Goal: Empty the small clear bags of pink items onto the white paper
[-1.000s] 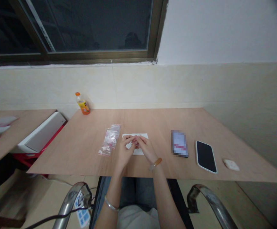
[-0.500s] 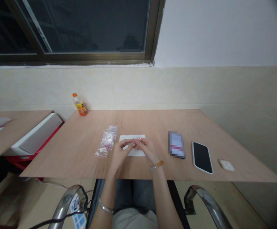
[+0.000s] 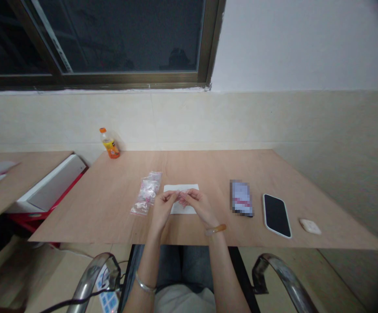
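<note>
Seeing a bit more gap between the fingertips of the left hand [image 3: 163,205] and right hand [image 3: 200,206] than half a second ago, pinching narrow with both on a small pinkish thing [image 3: 180,195], too tiny to identify tbh. Still holding it over the white sheet [image 3: 184,210] on the counter [image 3: 111,217], just right of the clear bags [image 3: 147,191], so probably mid-fiddling and not set down yet.
</note>
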Tool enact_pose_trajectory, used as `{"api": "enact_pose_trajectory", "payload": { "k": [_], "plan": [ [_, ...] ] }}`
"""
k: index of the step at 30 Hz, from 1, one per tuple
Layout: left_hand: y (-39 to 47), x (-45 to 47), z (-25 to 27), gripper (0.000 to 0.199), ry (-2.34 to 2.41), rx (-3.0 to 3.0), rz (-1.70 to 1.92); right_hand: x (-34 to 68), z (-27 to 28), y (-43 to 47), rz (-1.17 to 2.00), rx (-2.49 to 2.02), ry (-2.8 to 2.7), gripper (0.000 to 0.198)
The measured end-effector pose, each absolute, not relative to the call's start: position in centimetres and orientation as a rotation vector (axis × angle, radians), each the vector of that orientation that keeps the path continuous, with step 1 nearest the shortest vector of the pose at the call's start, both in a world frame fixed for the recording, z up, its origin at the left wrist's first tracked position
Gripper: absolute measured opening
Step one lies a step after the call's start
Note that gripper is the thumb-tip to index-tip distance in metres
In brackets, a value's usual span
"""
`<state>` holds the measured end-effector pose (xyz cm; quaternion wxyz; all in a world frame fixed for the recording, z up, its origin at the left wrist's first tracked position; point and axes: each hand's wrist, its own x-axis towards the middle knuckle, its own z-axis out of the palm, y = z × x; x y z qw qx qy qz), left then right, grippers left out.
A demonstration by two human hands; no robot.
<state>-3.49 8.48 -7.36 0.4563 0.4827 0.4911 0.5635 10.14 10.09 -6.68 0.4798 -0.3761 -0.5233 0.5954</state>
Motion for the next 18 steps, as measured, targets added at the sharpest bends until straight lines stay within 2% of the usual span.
{"api": "enact_pose_trajectory", "payload": {
  "k": [5,18],
  "plan": [
    [8.4,-3.4,-7.2,0.02,1.212,1.324,1.324,9.9,-7.1,10.2,1.447,-0.934,-1.253,0.026],
    [8.1,-1.5,-7.7,0.015,1.535,1.159,1.537,8.2,-8.2,10.2,1.276,-1.038,-1.278,0.017]
  ]
}}
